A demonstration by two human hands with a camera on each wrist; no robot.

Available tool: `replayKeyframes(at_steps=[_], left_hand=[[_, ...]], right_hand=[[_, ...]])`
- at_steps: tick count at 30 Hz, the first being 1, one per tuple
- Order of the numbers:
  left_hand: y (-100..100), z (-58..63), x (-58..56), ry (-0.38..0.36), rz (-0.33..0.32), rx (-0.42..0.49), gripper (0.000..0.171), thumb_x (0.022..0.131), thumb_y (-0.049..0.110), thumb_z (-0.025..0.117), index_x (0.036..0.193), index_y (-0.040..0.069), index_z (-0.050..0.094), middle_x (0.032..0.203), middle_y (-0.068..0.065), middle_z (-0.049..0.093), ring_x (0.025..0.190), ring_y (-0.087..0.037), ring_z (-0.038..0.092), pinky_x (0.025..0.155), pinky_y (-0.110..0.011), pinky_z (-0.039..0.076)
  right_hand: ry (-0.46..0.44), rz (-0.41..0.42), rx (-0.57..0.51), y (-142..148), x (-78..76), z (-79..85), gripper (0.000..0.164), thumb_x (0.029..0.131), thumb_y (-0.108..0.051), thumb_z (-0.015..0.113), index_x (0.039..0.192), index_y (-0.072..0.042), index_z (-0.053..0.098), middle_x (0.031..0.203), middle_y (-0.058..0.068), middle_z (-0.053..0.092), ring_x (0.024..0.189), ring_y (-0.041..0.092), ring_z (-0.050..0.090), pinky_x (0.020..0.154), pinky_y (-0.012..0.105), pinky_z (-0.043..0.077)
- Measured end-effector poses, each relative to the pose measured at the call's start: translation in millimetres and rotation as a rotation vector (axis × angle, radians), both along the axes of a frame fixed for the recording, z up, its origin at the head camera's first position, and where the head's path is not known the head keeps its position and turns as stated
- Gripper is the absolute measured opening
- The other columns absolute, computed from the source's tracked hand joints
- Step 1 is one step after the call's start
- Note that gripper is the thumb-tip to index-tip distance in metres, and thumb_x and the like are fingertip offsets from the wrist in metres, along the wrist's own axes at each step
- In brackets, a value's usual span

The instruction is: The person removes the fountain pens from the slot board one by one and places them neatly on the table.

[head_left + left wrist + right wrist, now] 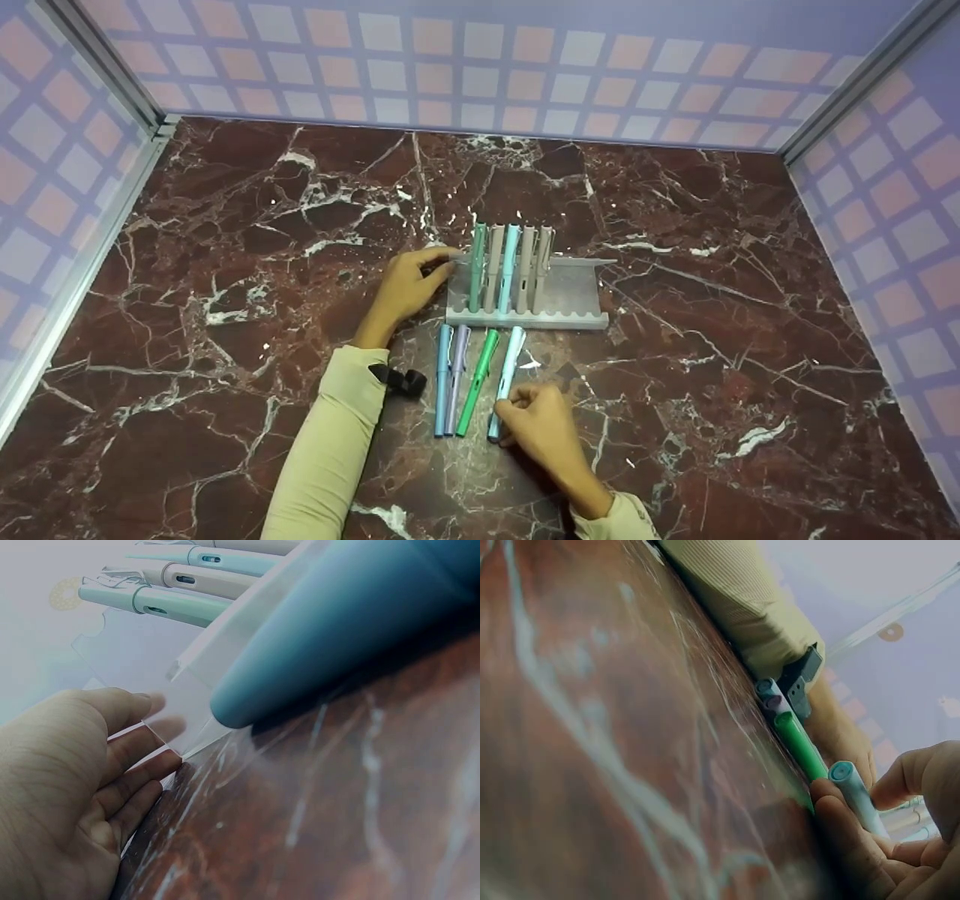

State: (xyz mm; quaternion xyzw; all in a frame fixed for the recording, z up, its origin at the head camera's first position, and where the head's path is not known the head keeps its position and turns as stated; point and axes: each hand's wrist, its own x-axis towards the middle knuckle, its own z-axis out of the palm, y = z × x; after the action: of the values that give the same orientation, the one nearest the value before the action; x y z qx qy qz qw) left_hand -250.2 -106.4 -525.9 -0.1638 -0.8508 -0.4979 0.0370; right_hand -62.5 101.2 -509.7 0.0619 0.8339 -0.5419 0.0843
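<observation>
A clear pen rack (574, 289) with a notched front rail carries several pens upright in a row: a dark green pen (477, 270), a light blue pen (508, 270) and grey-brown ones. At the rack's left edge, my left hand (409, 285) grips the clear plate between thumb and fingers; the left wrist view shows fingertips through it. In front of the rack my right hand (546, 431) pinches a pale blue pen (857, 799) near its lower end. Beside that pen lie a green pen (478, 382), a purple pen (456, 382) and a blue pen (442, 382).
The dark red marbled table (712, 420) spreads around the rack. Checkered panels (465, 67) stand at the back and both sides. The rack's right half has bare notches (577, 316). A black wrist mount (401, 380) sits on my left sleeve.
</observation>
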Motion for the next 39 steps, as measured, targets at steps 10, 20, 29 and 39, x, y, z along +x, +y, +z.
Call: replayKeyframes(at_steps=[10, 20, 29, 39], left_hand=[[-0.2, -0.1, -0.2, 0.012, 0.004, -0.019, 0.023, 0.097, 0.024, 0.067, 0.118, 0.021, 0.075, 0.12, -0.003, 0.073, 0.109, -0.025, 0.067, 0.1, -0.046, 0.048], [0.3, -1.7, -0.1, 0.011, 0.011, -0.019, 0.024, 0.096, 0.019, 0.067, 0.119, 0.018, 0.075, 0.121, -0.006, 0.073, 0.111, -0.028, 0.067, 0.101, -0.047, 0.048], [0.3, -0.7, -1.1, 0.011, -0.003, -0.008, 0.023, 0.097, 0.019, 0.066, 0.118, 0.018, 0.075, 0.121, -0.004, 0.072, 0.113, -0.025, 0.066, 0.104, -0.044, 0.047], [0.3, 0.0, -0.3, 0.012, 0.003, -0.012, 0.023, 0.097, 0.019, 0.066, 0.118, 0.019, 0.075, 0.121, -0.004, 0.073, 0.113, -0.025, 0.066, 0.104, -0.044, 0.046]], right_hand=[[-0.021, 0.045, 0.052, -9.9, -3.1, 2.3, 0.015, 0.081, -0.008, 0.066, 0.067, -0.004, 0.064, 0.053, 0.002, 0.064, 0.041, 0.014, 0.063, 0.042, 0.031, 0.054], [0.046, 0.123, 0.192, -16.8, -5.5, 1.2, 0.024, 0.085, -0.01, 0.061, 0.061, -0.011, 0.056, 0.048, -0.003, 0.056, 0.034, 0.008, 0.055, 0.034, 0.029, 0.048], [0.235, 0.158, 0.379, -20.0, -4.1, -0.9, 0.027, 0.084, -0.012, 0.068, 0.062, -0.014, 0.052, 0.049, -0.008, 0.049, 0.033, -0.002, 0.043, 0.033, 0.017, 0.035], [0.275, 0.139, 0.437, -21.7, -4.4, -4.0, 0.03, 0.085, -0.019, 0.074, 0.064, -0.014, 0.053, 0.053, -0.009, 0.048, 0.043, 0.001, 0.04, 0.039, 0.016, 0.036]])
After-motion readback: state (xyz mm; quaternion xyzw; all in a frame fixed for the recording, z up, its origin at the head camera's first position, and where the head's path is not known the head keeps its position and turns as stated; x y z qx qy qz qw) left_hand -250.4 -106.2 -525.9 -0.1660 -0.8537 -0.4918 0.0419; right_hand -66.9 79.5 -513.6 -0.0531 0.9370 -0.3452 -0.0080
